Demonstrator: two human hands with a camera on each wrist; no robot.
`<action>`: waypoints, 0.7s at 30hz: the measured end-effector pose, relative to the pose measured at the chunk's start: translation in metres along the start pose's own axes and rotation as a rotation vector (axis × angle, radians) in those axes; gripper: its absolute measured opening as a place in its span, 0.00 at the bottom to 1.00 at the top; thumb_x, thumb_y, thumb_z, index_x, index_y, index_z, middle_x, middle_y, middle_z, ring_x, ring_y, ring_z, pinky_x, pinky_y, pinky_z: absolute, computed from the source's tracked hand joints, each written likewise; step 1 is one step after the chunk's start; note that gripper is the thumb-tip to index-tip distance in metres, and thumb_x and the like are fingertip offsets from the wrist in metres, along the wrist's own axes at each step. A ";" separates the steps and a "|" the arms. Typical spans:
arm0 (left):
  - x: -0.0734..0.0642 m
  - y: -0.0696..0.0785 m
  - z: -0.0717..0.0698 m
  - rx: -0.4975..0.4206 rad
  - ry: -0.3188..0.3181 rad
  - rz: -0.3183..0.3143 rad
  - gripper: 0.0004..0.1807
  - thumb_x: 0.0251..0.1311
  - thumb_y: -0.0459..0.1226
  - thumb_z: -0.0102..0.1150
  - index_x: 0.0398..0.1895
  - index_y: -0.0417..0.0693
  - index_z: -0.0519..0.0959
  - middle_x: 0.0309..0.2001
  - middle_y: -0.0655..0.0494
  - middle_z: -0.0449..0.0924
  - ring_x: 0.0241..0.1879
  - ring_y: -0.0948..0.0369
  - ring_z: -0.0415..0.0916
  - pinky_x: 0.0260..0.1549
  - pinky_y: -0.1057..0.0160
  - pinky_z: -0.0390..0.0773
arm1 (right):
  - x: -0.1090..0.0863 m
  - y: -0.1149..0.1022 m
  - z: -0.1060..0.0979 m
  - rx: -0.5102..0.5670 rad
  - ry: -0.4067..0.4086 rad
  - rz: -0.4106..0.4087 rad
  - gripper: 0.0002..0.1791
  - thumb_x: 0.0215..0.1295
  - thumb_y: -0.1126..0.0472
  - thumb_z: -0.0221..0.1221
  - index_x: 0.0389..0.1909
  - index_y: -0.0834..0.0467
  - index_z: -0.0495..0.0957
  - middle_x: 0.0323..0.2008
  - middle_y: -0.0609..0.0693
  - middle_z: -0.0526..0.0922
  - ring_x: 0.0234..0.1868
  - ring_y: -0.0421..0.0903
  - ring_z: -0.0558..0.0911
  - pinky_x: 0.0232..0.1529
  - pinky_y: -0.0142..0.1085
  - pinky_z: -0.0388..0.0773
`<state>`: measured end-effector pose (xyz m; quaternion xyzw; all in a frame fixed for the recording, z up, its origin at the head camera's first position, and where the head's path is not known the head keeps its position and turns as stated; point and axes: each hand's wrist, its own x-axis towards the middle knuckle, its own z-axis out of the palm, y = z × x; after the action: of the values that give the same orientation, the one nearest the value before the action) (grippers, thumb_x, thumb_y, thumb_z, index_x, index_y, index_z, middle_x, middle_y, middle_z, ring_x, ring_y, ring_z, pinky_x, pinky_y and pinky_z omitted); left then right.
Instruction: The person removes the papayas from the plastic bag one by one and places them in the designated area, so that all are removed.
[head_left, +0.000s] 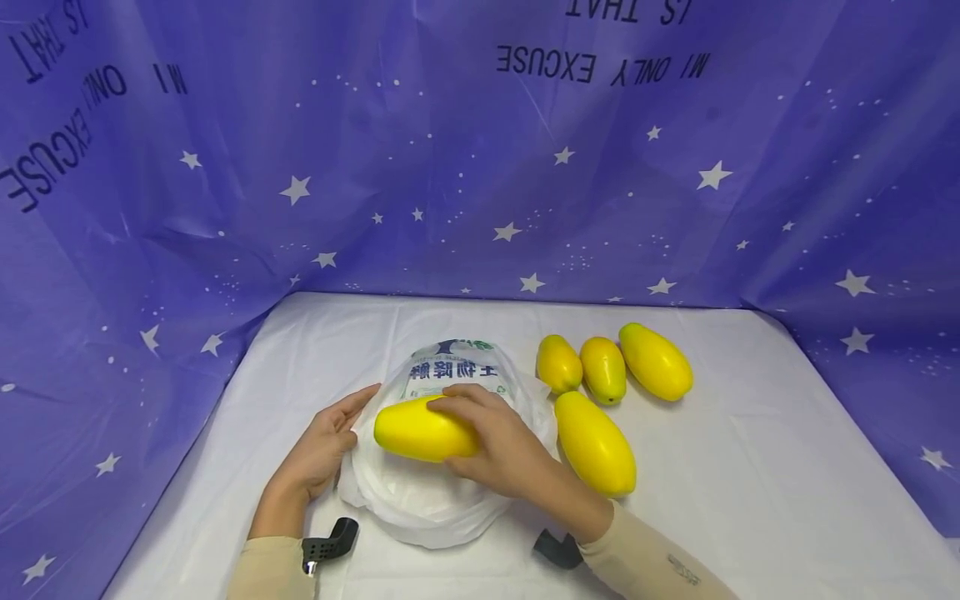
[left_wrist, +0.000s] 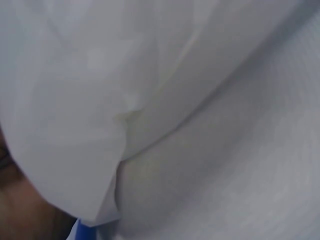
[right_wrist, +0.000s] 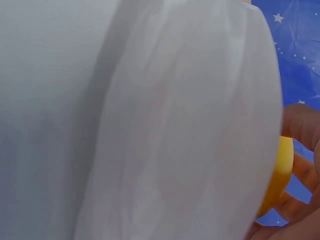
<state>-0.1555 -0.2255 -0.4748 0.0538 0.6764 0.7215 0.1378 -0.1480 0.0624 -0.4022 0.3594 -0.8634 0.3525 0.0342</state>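
Observation:
A white plastic bag (head_left: 450, 518) with printed characters lies on the table, its mouth spread open. Above that mouth, my right hand (head_left: 495, 437) grips a yellow papaya (head_left: 416, 429), thumb on the near side and fingers over the top. The same papaya (right_wrist: 284, 170) is partly hidden behind the bag (right_wrist: 190, 120) in the right wrist view. My left hand (head_left: 322, 446) holds the bag's left edge, its thumb near the rim and its fingers along the outside. In the left wrist view the bag (left_wrist: 75, 110) covers most of this hand.
Right of the bag lie a large papaya (head_left: 596, 443), two smaller yellow papayas (head_left: 558, 364) side by side, and another large papaya (head_left: 656, 362) farther right. A white cloth covers the table (head_left: 757, 467). Behind it hangs a purple star-patterned curtain (head_left: 465, 192).

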 end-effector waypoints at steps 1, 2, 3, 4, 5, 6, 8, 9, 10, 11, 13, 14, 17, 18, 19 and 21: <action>0.000 0.000 0.000 0.002 0.000 0.001 0.44 0.51 0.14 0.29 0.75 0.44 0.55 0.74 0.49 0.53 0.73 0.55 0.48 0.61 0.66 0.64 | -0.001 -0.001 -0.002 0.002 0.005 0.002 0.38 0.47 0.60 0.72 0.63 0.45 0.73 0.63 0.40 0.69 0.62 0.41 0.68 0.63 0.42 0.69; -0.001 0.001 0.000 0.002 0.000 0.002 0.44 0.50 0.14 0.29 0.75 0.44 0.55 0.74 0.49 0.53 0.73 0.55 0.48 0.61 0.66 0.64 | -0.001 -0.001 -0.003 0.003 0.011 0.005 0.37 0.47 0.60 0.72 0.63 0.45 0.74 0.63 0.40 0.69 0.62 0.40 0.68 0.63 0.42 0.69; -0.001 0.001 0.000 0.001 -0.002 0.004 0.44 0.50 0.14 0.29 0.75 0.44 0.55 0.74 0.49 0.53 0.73 0.55 0.48 0.62 0.66 0.63 | -0.002 -0.002 -0.005 0.006 0.017 0.008 0.37 0.47 0.60 0.72 0.62 0.44 0.74 0.63 0.40 0.69 0.62 0.40 0.68 0.63 0.41 0.69; -0.001 0.001 0.000 -0.001 -0.002 0.005 0.44 0.50 0.14 0.29 0.75 0.44 0.55 0.74 0.48 0.53 0.73 0.54 0.48 0.62 0.66 0.63 | -0.003 -0.002 -0.007 0.009 0.022 0.011 0.37 0.47 0.60 0.72 0.62 0.44 0.74 0.62 0.39 0.69 0.62 0.40 0.69 0.63 0.41 0.69; -0.002 0.001 0.000 -0.002 -0.003 0.007 0.44 0.51 0.14 0.29 0.75 0.44 0.55 0.74 0.48 0.53 0.73 0.54 0.48 0.62 0.66 0.63 | -0.003 -0.003 -0.009 0.009 0.029 0.015 0.37 0.47 0.60 0.72 0.62 0.44 0.74 0.62 0.39 0.69 0.62 0.40 0.69 0.63 0.40 0.69; -0.002 0.001 0.000 -0.002 -0.004 0.008 0.44 0.51 0.14 0.28 0.75 0.44 0.55 0.74 0.48 0.53 0.73 0.55 0.48 0.62 0.66 0.63 | -0.004 -0.003 -0.011 0.009 0.035 0.020 0.37 0.46 0.59 0.73 0.62 0.44 0.74 0.63 0.39 0.69 0.62 0.40 0.69 0.63 0.40 0.69; -0.002 0.001 0.000 -0.001 -0.004 0.011 0.44 0.51 0.14 0.28 0.75 0.44 0.55 0.74 0.49 0.53 0.73 0.55 0.48 0.62 0.66 0.64 | -0.005 -0.003 -0.015 0.010 0.050 0.028 0.37 0.46 0.59 0.73 0.62 0.44 0.74 0.63 0.40 0.69 0.62 0.40 0.69 0.63 0.40 0.69; -0.002 0.001 0.000 -0.001 -0.006 0.012 0.43 0.51 0.14 0.28 0.75 0.44 0.55 0.74 0.49 0.53 0.73 0.55 0.48 0.62 0.66 0.64 | -0.005 -0.003 -0.017 0.013 0.057 0.033 0.38 0.45 0.60 0.73 0.62 0.44 0.74 0.63 0.40 0.69 0.62 0.40 0.70 0.63 0.40 0.69; -0.002 0.001 0.000 -0.001 -0.007 0.014 0.43 0.51 0.14 0.28 0.75 0.44 0.55 0.74 0.49 0.53 0.73 0.54 0.48 0.62 0.66 0.64 | -0.006 -0.003 -0.020 0.011 0.064 0.039 0.38 0.45 0.60 0.74 0.62 0.44 0.74 0.63 0.40 0.69 0.62 0.40 0.70 0.63 0.39 0.69; -0.002 0.001 0.000 0.001 -0.008 0.014 0.43 0.51 0.14 0.28 0.75 0.44 0.55 0.74 0.49 0.53 0.73 0.55 0.49 0.61 0.67 0.64 | -0.006 -0.003 -0.022 0.009 0.070 0.043 0.38 0.45 0.60 0.74 0.61 0.44 0.74 0.63 0.39 0.69 0.62 0.39 0.70 0.63 0.38 0.69; -0.002 0.002 0.001 0.003 -0.008 0.015 0.43 0.51 0.14 0.28 0.75 0.44 0.55 0.74 0.49 0.53 0.73 0.54 0.49 0.61 0.67 0.64 | -0.008 -0.002 -0.027 0.002 0.083 0.052 0.38 0.44 0.59 0.74 0.61 0.44 0.74 0.62 0.38 0.69 0.61 0.38 0.70 0.62 0.37 0.69; -0.002 0.002 0.001 0.002 -0.009 0.015 0.43 0.51 0.14 0.28 0.75 0.43 0.55 0.74 0.49 0.53 0.73 0.54 0.49 0.61 0.67 0.64 | -0.008 -0.002 -0.030 -0.002 0.089 0.055 0.38 0.44 0.59 0.74 0.61 0.44 0.74 0.62 0.38 0.69 0.61 0.38 0.70 0.62 0.37 0.69; -0.002 0.002 0.001 0.002 -0.008 0.014 0.43 0.51 0.14 0.28 0.75 0.43 0.55 0.74 0.49 0.53 0.73 0.55 0.49 0.61 0.69 0.64 | -0.012 -0.001 -0.037 -0.011 0.106 0.068 0.38 0.44 0.59 0.75 0.61 0.43 0.75 0.61 0.37 0.69 0.61 0.37 0.70 0.62 0.37 0.69; -0.001 0.002 0.001 0.000 -0.008 0.015 0.43 0.51 0.14 0.28 0.75 0.43 0.55 0.74 0.49 0.53 0.73 0.55 0.48 0.61 0.69 0.64 | -0.013 -0.001 -0.040 -0.010 0.112 0.075 0.38 0.44 0.59 0.75 0.61 0.43 0.75 0.61 0.36 0.69 0.61 0.37 0.70 0.62 0.37 0.69; -0.001 0.002 0.001 -0.001 -0.008 0.015 0.43 0.51 0.14 0.28 0.75 0.43 0.55 0.74 0.49 0.53 0.73 0.55 0.48 0.61 0.70 0.64 | -0.014 0.000 -0.042 -0.005 0.117 0.078 0.39 0.44 0.59 0.75 0.61 0.43 0.74 0.61 0.37 0.69 0.61 0.38 0.70 0.62 0.37 0.69; -0.001 0.001 0.001 0.002 -0.007 0.016 0.43 0.51 0.14 0.28 0.75 0.43 0.55 0.74 0.49 0.53 0.73 0.55 0.48 0.61 0.70 0.64 | -0.017 0.001 -0.047 0.005 0.130 0.088 0.39 0.43 0.59 0.76 0.61 0.42 0.74 0.61 0.36 0.69 0.62 0.39 0.69 0.62 0.38 0.69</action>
<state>-0.1542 -0.2252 -0.4733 0.0620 0.6762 0.7217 0.1342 -0.1448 0.1024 -0.3729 0.2977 -0.8734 0.3783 0.0737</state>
